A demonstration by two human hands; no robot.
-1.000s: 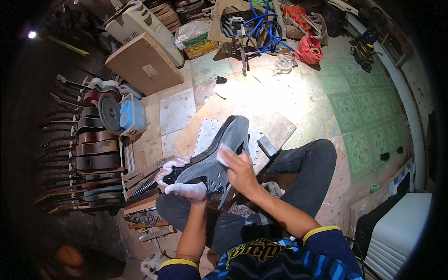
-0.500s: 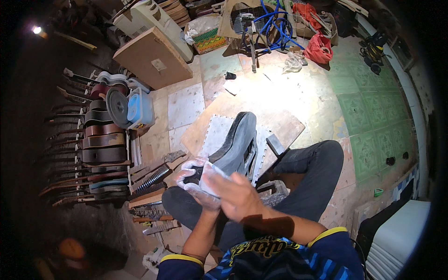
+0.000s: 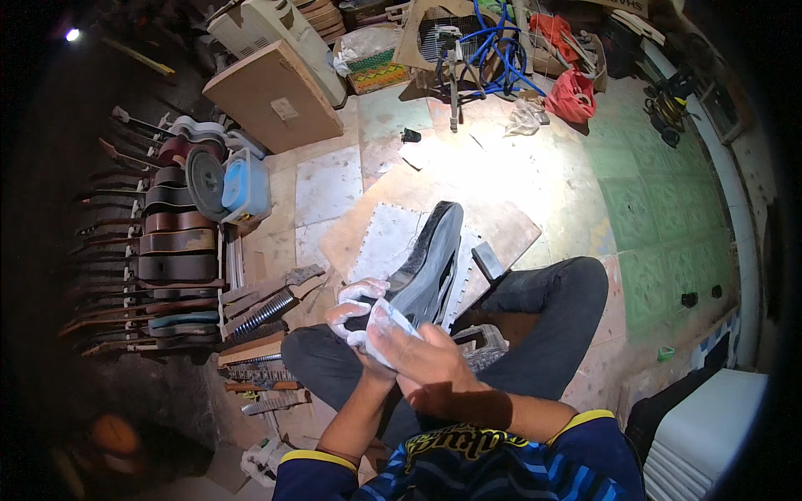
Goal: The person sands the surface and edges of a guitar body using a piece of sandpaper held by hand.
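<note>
- Gripping the near end of the curved grey body [image 3: 430, 259], my left hand [image 3: 344, 316] is curling its white-dusted fingers around it.
- My right hand [image 3: 434, 359] is pinching a folded white sheet [image 3: 386, 321] between thumb and fingers; it is sitting right by my left hand, and I cannot tell whether the sheet is touching the body there.
- The body is tilting up on its side in front of me, its far end pointing away, over a white mat [image 3: 376, 242] with notched edges.
- The mat is lying on a tan board [image 3: 347, 221], and a grey block [image 3: 487, 260] is resting near my bent right knee [image 3: 576, 288].
- Several guitars [image 3: 177, 242] are standing in a row to my left, beside a clear tub [image 3: 255, 196].
</note>
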